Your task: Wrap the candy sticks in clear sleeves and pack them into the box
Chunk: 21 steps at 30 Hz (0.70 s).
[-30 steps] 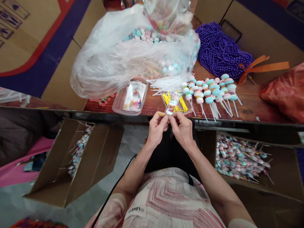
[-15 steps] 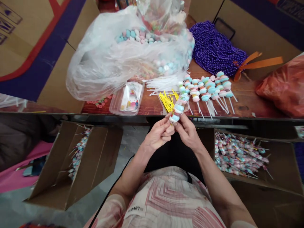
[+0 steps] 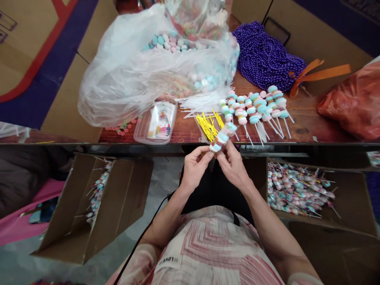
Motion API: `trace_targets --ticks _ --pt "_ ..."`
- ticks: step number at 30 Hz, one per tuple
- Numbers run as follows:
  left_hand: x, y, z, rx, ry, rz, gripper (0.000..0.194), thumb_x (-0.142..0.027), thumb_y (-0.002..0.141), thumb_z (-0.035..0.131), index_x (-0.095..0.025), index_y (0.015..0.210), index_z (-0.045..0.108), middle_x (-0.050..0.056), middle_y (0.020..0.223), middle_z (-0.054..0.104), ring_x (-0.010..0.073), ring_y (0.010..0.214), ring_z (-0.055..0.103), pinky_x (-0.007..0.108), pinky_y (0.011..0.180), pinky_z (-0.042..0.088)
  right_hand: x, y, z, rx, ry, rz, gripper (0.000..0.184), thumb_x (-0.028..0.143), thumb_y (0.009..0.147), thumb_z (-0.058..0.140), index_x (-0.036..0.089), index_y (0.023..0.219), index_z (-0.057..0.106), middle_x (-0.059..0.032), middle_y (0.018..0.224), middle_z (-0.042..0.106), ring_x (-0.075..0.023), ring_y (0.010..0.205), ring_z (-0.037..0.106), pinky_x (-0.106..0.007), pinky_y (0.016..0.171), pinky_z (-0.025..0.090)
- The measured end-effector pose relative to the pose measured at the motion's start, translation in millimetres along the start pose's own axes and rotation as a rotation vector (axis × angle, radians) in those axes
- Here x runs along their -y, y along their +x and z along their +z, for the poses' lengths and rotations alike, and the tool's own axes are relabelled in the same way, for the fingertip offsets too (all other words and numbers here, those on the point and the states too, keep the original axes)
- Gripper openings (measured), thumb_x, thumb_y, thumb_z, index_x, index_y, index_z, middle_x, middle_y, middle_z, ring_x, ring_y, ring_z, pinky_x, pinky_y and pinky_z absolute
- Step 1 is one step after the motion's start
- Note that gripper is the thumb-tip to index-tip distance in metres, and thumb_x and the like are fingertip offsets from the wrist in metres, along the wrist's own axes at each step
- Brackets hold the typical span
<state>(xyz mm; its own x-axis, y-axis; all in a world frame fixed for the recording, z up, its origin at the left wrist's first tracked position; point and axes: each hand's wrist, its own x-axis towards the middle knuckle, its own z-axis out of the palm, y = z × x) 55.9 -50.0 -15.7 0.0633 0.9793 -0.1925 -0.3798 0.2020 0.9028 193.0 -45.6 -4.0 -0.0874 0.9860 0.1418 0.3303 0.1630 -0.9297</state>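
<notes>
My left hand [image 3: 194, 168] and my right hand [image 3: 233, 164] meet just below the table edge, both pinched at the bottom of a bagged candy skewer [image 3: 222, 136] of pastel discs that points up and to the right. Just behind it on the table lies a pile of yellow twist ties [image 3: 208, 124]. A row of several unwrapped candy skewers [image 3: 255, 109] lies to the right of the ties, sticks toward me. White sticks [image 3: 202, 103] lie loose behind the ties.
A big clear bag of pastel candies [image 3: 154, 67] fills the table's back left, with purple beads [image 3: 265, 59] and an orange ribbon [image 3: 320, 74] at the right. A clear tray [image 3: 154, 126] sits near the edge. Cardboard boxes of wrapped skewers stand at left [image 3: 97, 194] and right [image 3: 297, 190].
The candy skewer has risen from between my fingers and now tilts up to the right. Both hands have stayed close together at its base, shifting slightly.
</notes>
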Motion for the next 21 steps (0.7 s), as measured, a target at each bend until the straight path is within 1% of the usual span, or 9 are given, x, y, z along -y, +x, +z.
trace_targets --ticks 3,5,6,7,10,12,15,18,21 --pt "-5 4 2.3 -0.019 -0.205 -0.150 0.032 -0.036 0.067 0.088 -0.015 0.086 0.071 -0.006 0.060 0.049 0.0008 0.047 0.032 0.014 0.043 0.023 -5 -6 4 -0.063 -0.008 0.028 0.015 0.026 0.096 0.050 0.023 0.082 0.046 0.0048 0.069 0.049 -0.0107 0.055 0.045 -0.025 0.053 0.038" --pt "-9 6 2.9 -0.028 -0.309 -0.253 0.034 -0.032 0.063 0.090 -0.014 0.081 0.068 -0.007 0.060 0.047 -0.0002 0.046 0.031 0.013 0.042 0.023 -8 -10 6 -0.156 -0.104 -0.073 0.010 0.025 0.095 0.053 0.022 0.085 0.052 0.0021 0.073 0.056 -0.0117 0.058 0.052 -0.026 0.057 0.043" --pt "-11 7 3.0 -0.034 -0.344 -0.296 0.034 -0.029 0.062 0.091 -0.014 0.080 0.067 -0.008 0.060 0.046 -0.0005 0.045 0.031 0.012 0.041 0.022 -9 -11 6 -0.191 -0.164 -0.145 0.006 0.024 0.095 0.054 0.022 0.090 0.057 -0.0008 0.080 0.062 -0.0132 0.064 0.057 -0.028 0.061 0.047" --pt "-13 8 3.0 -0.043 -0.370 -0.333 0.033 -0.027 0.062 0.091 -0.014 0.079 0.065 -0.008 0.060 0.044 -0.0007 0.045 0.031 0.011 0.041 0.022 -10 -12 6 -0.203 -0.219 -0.219 0.007 0.022 0.094 0.055 0.022 0.096 0.062 -0.0042 0.088 0.066 -0.0154 0.073 0.062 -0.030 0.067 0.051" --pt "-16 10 4.1 -0.078 -0.411 -0.415 0.029 -0.020 0.065 0.089 -0.013 0.077 0.063 -0.009 0.059 0.042 -0.0009 0.044 0.031 0.011 0.040 0.022 -12 -10 5 -0.150 -0.333 -0.393 0.023 0.019 0.094 0.056 0.024 0.109 0.072 -0.0099 0.107 0.071 -0.0213 0.096 0.068 -0.037 0.084 0.056" --pt "-17 9 5.6 -0.084 -0.429 -0.449 0.027 -0.017 0.066 0.087 -0.013 0.076 0.062 -0.009 0.058 0.043 -0.0009 0.044 0.032 0.010 0.040 0.023 -14 -7 5 -0.149 -0.390 -0.450 0.024 0.019 0.094 0.056 0.026 0.107 0.075 -0.0095 0.103 0.074 -0.0216 0.093 0.069 -0.038 0.082 0.056" --pt "-18 6 8.3 -0.054 -0.466 -0.460 0.026 -0.017 0.068 0.086 -0.013 0.076 0.061 -0.008 0.059 0.044 -0.0005 0.044 0.035 0.010 0.040 0.024 -17 -3 5 -0.222 -0.446 -0.511 0.020 0.021 0.095 0.056 0.026 0.098 0.076 -0.0068 0.090 0.075 -0.0190 0.080 0.069 -0.034 0.070 0.055" --pt "-16 1 12.3 -0.015 -0.480 -0.391 0.028 -0.021 0.067 0.087 -0.015 0.075 0.060 -0.008 0.060 0.048 0.0003 0.045 0.038 0.011 0.040 0.026 -15 -1 9 -0.287 -0.450 -0.581 0.016 0.018 0.093 0.057 0.025 0.091 0.072 -0.0059 0.086 0.074 -0.0188 0.080 0.068 -0.034 0.070 0.053" --pt "-11 -1 16.5 -0.018 -0.461 -0.268 0.030 -0.030 0.067 0.088 -0.017 0.082 0.065 -0.005 0.067 0.057 0.0034 0.053 0.049 0.014 0.048 0.038 -5 -1 16 -0.349 -0.395 -0.493 0.014 0.019 0.093 0.056 0.023 0.083 0.065 -0.0058 0.080 0.069 -0.0193 0.077 0.064 -0.036 0.072 0.050"
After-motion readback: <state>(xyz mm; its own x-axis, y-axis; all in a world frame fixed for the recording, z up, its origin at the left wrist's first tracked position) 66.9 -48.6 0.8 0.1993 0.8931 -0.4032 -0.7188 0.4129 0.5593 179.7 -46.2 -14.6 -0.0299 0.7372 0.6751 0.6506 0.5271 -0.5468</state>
